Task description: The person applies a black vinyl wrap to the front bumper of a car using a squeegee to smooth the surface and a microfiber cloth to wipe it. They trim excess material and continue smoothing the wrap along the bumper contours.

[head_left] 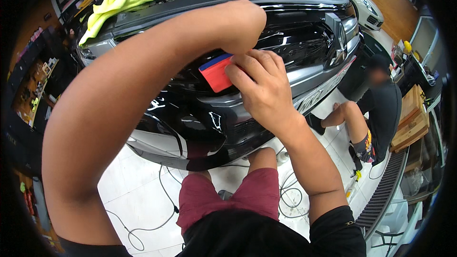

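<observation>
My right hand [266, 85] is closed around a red squeegee [217, 78] with a dark blue edge. The squeegee lies against the glossy black front end of a car [243, 131], at the grille and bumper. My left arm arches over from the lower left, and my left hand [245, 26] is bent down at the wrist by the grille, just above the right hand. Its fingers are hidden behind the wrist, so what they hold or touch does not show. A silver emblem [337, 43] stands on the grille to the right.
A yellow-green cloth [121, 4] hangs over the car's front edge, below the open engine bay. Another person [381, 109] crouches at the right near the bumper. Cables [166, 219] lie on the white tiled floor. A white car [362, 7] stands at the far right.
</observation>
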